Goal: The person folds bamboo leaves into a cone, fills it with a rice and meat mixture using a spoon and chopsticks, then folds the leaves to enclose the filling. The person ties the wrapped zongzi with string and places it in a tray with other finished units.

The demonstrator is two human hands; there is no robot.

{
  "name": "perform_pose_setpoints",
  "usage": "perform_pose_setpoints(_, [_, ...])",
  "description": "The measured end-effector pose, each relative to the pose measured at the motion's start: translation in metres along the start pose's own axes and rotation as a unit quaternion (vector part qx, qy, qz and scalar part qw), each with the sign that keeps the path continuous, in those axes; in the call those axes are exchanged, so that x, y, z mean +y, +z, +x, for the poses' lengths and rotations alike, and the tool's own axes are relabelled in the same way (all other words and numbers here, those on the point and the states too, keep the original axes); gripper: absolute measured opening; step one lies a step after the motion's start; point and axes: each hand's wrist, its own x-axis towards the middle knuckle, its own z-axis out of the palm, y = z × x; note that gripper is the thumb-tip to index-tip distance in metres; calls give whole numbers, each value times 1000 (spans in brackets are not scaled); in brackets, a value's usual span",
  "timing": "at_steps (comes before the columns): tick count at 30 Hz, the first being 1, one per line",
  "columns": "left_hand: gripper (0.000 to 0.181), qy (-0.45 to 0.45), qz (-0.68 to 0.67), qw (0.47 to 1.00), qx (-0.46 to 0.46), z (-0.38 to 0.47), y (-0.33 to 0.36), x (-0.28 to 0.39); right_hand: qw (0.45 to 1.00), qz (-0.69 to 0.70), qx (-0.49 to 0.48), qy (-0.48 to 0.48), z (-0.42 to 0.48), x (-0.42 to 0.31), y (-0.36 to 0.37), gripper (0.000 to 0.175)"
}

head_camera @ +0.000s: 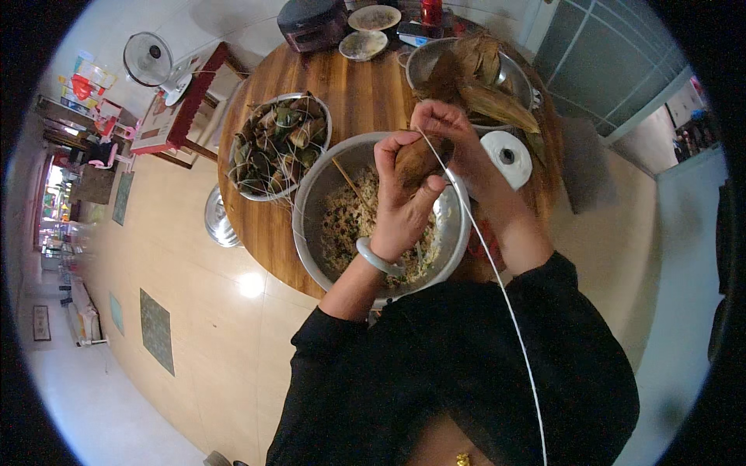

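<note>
My left hand (402, 204), with a pale bangle at its wrist, grips a leaf-wrapped rice dumpling (417, 163) over the near side of a large metal pot. My right hand (446, 125) is curled at the dumpling's far end, its fingertips pinched by the white string (495, 256); the exact pinch is partly hidden. That string stretches taut from the dumpling towards me and leaves the view at the bottom. Below my hands, the metal pot (303, 233) holds a rice mixture (344, 233) with dark beans and a wooden stick (347, 175) standing in it.
Tied dumplings (285, 140) fill a basin at left on the round wooden table (262, 244). At right are a metal bowl (415, 64) of dried leaves (481, 64) and a roll of white string (495, 145). A dark appliance (312, 26) and two plates (374, 18) sit at the back.
</note>
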Motion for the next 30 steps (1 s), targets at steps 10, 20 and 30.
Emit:
perform_pose_setpoints(10, [53,50,58,981,178,9,19,-9,954,267,125,44,-37,35,42,27])
perform_pose_setpoints(20, [56,60,191,977,72,11,-13,-3,918,-382,-74,-74,-106,-22,72,7])
perform_pose_setpoints(30, [51,-104,-12,990,-96,-11,-11,5,852,-459,-147,-204,-21,-110,18,8])
